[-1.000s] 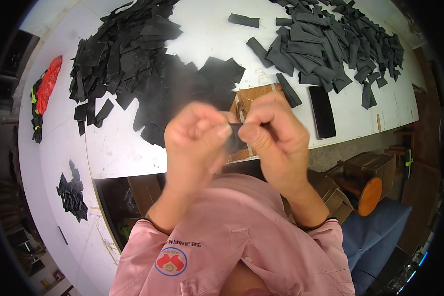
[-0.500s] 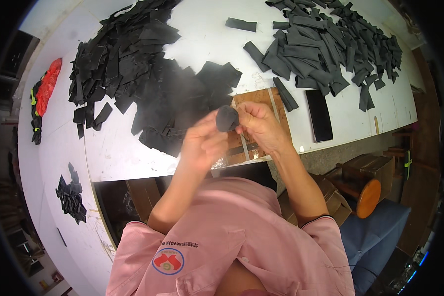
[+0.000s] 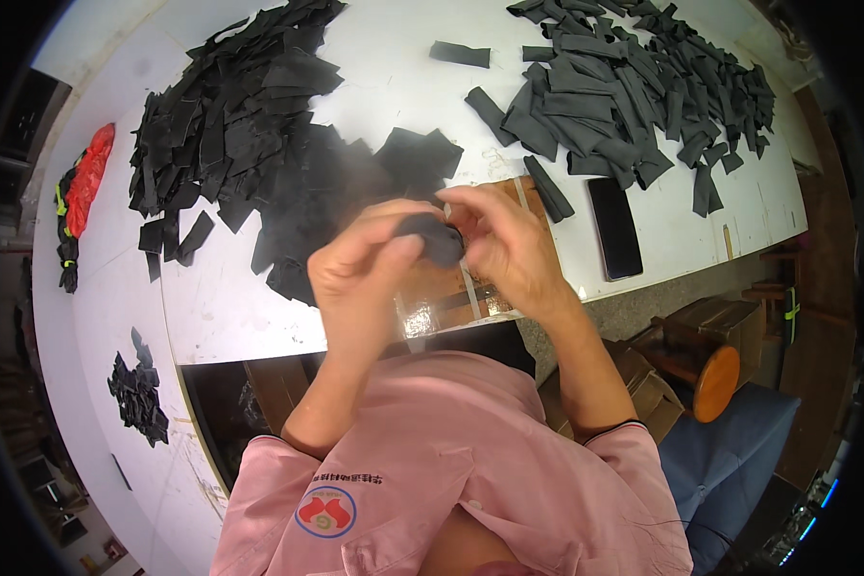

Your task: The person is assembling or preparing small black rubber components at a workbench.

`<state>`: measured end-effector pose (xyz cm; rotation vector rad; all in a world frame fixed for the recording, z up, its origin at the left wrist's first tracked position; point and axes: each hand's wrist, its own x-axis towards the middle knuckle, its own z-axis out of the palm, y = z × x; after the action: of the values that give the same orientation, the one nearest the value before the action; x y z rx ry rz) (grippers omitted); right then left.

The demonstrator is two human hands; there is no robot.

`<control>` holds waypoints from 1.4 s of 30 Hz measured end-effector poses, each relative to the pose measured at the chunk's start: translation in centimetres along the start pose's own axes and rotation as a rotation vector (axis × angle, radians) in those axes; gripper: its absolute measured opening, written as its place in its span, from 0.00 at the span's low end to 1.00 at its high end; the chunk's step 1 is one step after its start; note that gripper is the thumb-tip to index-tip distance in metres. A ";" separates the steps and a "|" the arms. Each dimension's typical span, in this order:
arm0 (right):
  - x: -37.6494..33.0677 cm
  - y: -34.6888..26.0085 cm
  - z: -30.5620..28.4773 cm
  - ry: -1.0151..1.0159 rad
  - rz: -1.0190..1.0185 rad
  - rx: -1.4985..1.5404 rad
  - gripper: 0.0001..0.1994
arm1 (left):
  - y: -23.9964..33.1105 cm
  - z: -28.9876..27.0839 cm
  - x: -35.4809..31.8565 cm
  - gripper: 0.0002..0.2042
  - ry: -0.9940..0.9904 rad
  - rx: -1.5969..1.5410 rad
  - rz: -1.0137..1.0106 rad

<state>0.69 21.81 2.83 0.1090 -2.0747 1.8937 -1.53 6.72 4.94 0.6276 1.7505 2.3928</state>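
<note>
A small black fabric piece (image 3: 432,240), bunched into a rounded shape, is held up between my hands over the table's front edge. My left hand (image 3: 360,254) pinches its left side, the thumb lying over the cloth. My right hand (image 3: 511,252) closes on its right edge with bent fingers; part of that grip is hidden. Behind my left hand spreads a big heap of flat black fabric pieces (image 3: 230,125). Beneath the held piece, a brown board (image 3: 538,245) with strips of clear tape lies at the table edge.
Several rolled or tubular dark fabric pieces (image 3: 586,106) are heaped at the far right. A black phone (image 3: 614,228) lies right of the board. On the left are a red plastic bag (image 3: 90,180) and a small pile of black scraps (image 3: 138,396). A round wooden stool (image 3: 716,384) stands lower right.
My left hand has turned and moved left and slightly down, its thumb now over the cloth. The fabric piece has tilted and spread wider; my right hand's fingers have lifted and opened somewhat.
</note>
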 end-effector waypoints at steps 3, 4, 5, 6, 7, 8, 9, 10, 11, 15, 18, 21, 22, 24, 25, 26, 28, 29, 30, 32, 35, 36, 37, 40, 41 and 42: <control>0.5 -2.4 -0.3 -0.218 -0.435 -0.750 0.14 | -0.3 -0.5 -0.2 0.06 0.031 -0.301 -0.027; 0.5 -2.0 -0.3 -0.216 -0.433 -0.749 0.14 | -0.8 -1.0 -0.4 0.06 0.075 -0.301 -0.059; 0.4 -1.1 -0.4 -0.257 -0.397 -0.825 0.13 | -1.3 -1.2 -0.4 0.07 0.115 -0.303 -0.092; 0.1 -0.1 -0.4 -0.299 -0.360 -0.900 0.13 | -1.7 -1.0 -0.5 0.08 0.032 -0.247 -0.133; -0.2 1.1 -0.2 -0.225 -0.332 -0.770 0.12 | -2.3 -0.8 -0.6 0.09 0.018 -0.219 -0.135; -0.6 1.7 -0.4 -0.226 -0.334 -0.771 0.12 | -2.6 -0.3 -0.5 0.09 0.005 -0.190 -0.137; -0.8 2.0 -0.5 -0.205 -0.326 -0.752 0.12 | -2.6 0.6 -0.7 0.09 0.097 -0.175 -0.193; -1.0 2.1 -0.3 -0.185 -0.311 -0.726 0.12 | -2.3 0.6 -0.4 0.09 0.101 -0.170 -0.196; -0.8 1.7 -0.4 -0.207 -0.306 -0.706 0.11 | -2.2 0.5 0.2 0.08 -0.016 -0.149 -0.158; -1.6 2.4 -0.1 -0.062 -0.319 -0.334 0.08 | 0.8 1.9 2.6 0.07 -0.282 0.317 -0.188; -2.4 4.8 -0.3 -0.147 -0.220 -0.486 0.08 | -0.4 1.5 3.5 0.07 -0.430 0.574 -0.217; -2.0 4.0 -0.5 -0.180 -0.173 -0.461 0.12 | 0.7 1.6 2.2 0.07 -0.320 0.529 -0.254; -1.8 3.5 -0.6 -0.210 -0.172 -0.427 0.12 | 0.4 1.6 1.6 0.07 -0.315 0.531 -0.254; -1.2 2.1 -0.5 -0.209 -0.177 -0.449 0.14 | -0.7 1.1 0.6 0.10 -0.133 0.263 0.009; -0.7 0.8 -0.7 -0.241 -0.174 -0.540 0.15 | -0.3 0.8 0.4 0.09 -0.108 0.219 -0.007; -0.4 0.3 -0.9 -0.273 -0.170 -0.629 0.15 | 0.0 0.9 0.4 0.07 -0.044 0.024 -0.045; -0.1 0.6 -0.9 -0.257 -0.260 -0.642 0.16 | 0.6 0.5 1.0 0.07 -0.003 -0.309 -0.003; 0.0 0.3 -0.7 -0.292 -0.235 -0.713 0.16 | 0.5 -0.1 1.1 0.07 0.039 -0.255 -0.035; 0.1 0.2 -0.4 -0.327 -0.208 -0.784 0.17 | 0.2 -0.7 1.3 0.08 0.079 -0.199 -0.068; -0.4 2.0 -0.1 -0.282 -0.203 -0.718 0.19 | -2.2 -1.7 0.9 0.09 -0.016 -0.104 -0.136; 0.8 -0.6 -1.2 -0.468 -0.024 -0.569 0.20 | -3.4 -2.9 -0.5 0.08 0.113 -0.009 -0.156; 2.2 -2.1 -1.6 -0.501 0.099 -0.317 0.20 | -4.3 -3.5 -0.9 0.07 0.155 0.252 -0.126; 3.4 -3.1 -2.2 -0.351 0.173 -0.075 0.20 | -5.1 -4.0 -1.2 0.07 0.200 0.514 -0.095; 6.6 -0.8 -6.0 -0.012 0.136 0.454 0.23 | -5.8 -3.0 -1.0 0.19 -0.104 1.208 0.102; 5.9 0.3 -6.1 -0.017 0.138 0.460 0.23 | -5.7 -2.6 -1.4 0.23 -0.129 1.271 -0.016; 4.7 1.6 -6.0 0.092 0.273 0.356 0.23 | -6.0 -2.8 -1.9 0.23 -0.125 1.276 -0.021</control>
<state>-3.04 28.64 3.04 -0.1857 -1.7459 2.3677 -1.79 5.62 -1.80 0.7697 2.9933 0.8879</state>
